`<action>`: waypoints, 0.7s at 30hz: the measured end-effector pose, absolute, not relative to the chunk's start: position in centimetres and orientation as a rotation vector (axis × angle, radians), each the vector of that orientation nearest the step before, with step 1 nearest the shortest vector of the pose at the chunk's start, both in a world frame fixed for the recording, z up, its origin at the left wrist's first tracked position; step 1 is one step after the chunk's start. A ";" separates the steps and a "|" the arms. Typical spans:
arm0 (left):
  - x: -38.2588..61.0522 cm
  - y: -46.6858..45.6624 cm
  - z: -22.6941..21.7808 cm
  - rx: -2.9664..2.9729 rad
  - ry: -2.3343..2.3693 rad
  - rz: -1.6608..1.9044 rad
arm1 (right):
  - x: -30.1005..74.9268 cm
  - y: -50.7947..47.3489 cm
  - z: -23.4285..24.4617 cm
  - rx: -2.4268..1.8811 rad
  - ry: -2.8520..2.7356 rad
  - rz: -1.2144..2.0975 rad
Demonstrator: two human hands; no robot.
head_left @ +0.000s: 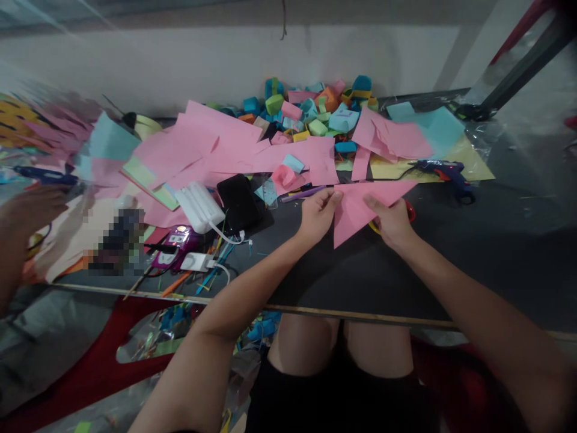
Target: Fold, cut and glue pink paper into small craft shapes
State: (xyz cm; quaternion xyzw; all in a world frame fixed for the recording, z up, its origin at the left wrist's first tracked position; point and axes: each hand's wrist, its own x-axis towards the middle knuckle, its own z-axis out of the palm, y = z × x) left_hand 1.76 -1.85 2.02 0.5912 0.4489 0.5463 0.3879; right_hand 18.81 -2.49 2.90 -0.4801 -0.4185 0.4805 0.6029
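A triangular piece of pink paper [356, 210] is held between my two hands above the dark table. My left hand [319, 210] pinches its left edge between thumb and fingers. On the other side, my right hand [393, 221] grips the paper, its thumb on top and its fingers hidden beneath. A red and yellow handle [410, 210], perhaps of scissors, shows in part beside and under my right hand. Just beyond my left hand lie a purple pen-like stick [304, 193] and a pink rolled paper piece [283, 176].
Pink sheets [193, 141] spread over the table's back left, with a heap of colourful folded paper pieces [315, 114] behind. A blue glue gun [446, 174] lies at right. White power bank [199, 206], black pouch [238, 202] and cables are at left. Another person's hand [31, 210] reaches in.
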 end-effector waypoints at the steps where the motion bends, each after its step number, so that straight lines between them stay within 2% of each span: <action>1: 2.0 -2.1 1.9 1.502 1.128 1.378 | 18.4 -2.7 2.8 -1.112 -0.949 1.082; 7: 2.1 -2.0 1.4 1.512 1.176 1.294 | 18.2 -3.0 2.8 -1.193 -0.919 0.973; 15: 0.9 -1.0 2.9 1.840 1.149 1.127 | 18.8 -3.3 3.3 -1.285 -1.095 1.063; 21: 0.9 -1.4 3.0 1.823 1.268 1.234 | 19.3 -2.6 3.3 -1.242 -1.017 1.051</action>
